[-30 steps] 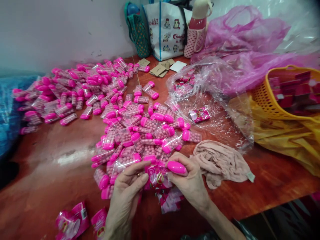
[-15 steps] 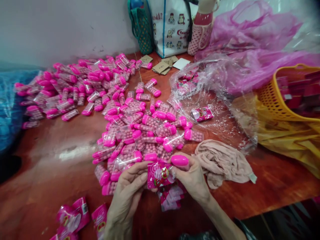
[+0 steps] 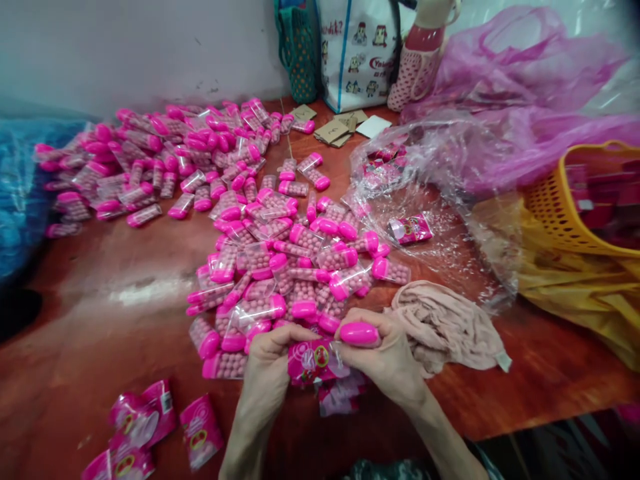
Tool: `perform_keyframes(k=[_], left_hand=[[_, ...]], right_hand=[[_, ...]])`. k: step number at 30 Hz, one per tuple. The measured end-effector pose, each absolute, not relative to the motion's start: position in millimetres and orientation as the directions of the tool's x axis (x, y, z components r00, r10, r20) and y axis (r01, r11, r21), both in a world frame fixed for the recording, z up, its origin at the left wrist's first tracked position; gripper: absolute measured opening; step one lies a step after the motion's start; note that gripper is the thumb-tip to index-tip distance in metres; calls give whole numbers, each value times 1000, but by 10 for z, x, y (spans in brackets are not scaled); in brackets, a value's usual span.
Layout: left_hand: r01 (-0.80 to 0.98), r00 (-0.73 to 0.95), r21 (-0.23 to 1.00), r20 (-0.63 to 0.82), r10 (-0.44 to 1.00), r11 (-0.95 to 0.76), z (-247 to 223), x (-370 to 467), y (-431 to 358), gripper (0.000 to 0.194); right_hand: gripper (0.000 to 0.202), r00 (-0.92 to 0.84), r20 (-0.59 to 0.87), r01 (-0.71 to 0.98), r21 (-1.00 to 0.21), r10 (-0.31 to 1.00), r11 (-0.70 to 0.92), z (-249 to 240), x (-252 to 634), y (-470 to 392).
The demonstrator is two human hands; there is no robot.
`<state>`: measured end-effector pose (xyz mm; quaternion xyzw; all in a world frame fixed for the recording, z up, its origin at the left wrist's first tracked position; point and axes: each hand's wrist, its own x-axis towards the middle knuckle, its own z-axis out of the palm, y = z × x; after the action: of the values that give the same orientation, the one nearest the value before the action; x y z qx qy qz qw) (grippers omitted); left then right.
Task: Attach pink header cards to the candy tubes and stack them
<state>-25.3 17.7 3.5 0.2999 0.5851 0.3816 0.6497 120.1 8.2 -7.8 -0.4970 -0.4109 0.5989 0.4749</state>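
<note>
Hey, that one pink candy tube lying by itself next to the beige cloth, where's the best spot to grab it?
Pinch the candy tube across its clear body from above. It lies flat, pink cap toward the pile, and its far end is open toward the beige cloth, so probably come from that side.

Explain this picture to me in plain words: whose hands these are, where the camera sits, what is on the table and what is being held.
There is no machine here. The one view comes from a camera worn on a person's head, looking down at their own two bare hands.

The left hand and right hand together hold a pink printed wrapper. The right hand also grips a pink-capped tube.

On the reddish table lies a big pile of clear tubes with pink caps, filled with small pink balls. More wrappers lie near the left, a beige cloth at the right, then crumpled clear plastic and a yellow basket.
</note>
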Motion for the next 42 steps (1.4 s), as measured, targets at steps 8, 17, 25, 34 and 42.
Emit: perform_keyframes(k=[8, 17, 25, 34, 42], left_hand=[[-294, -253, 859, -494, 832, 420, 43, -446, 172, 19], [-264, -188, 837, -532, 826, 479, 80, -291, 148, 15], [-174, -87, 835, -542, 836, 523, 33, -255, 85, 8], [-304, -289, 871, -470, 834, 386, -74, -396, 64, 19], [-366, -282, 876, -426, 860, 315, -74, -247, 85, 18]], right_hand=[[9, 548, -171, -214, -975, 819, -61, -137, 1545, 138], [25, -36, 32, -40, -999, 999, 31, -7, 1236, 105], [8, 270, 18, 110, -994, 963, -13, -85, 1235, 71], [14, 63, -239, -302, -930, 969, -209, -87, 1273, 61], [29, -47, -83, -136, -987, 995, -89, -33, 1084, -36]])
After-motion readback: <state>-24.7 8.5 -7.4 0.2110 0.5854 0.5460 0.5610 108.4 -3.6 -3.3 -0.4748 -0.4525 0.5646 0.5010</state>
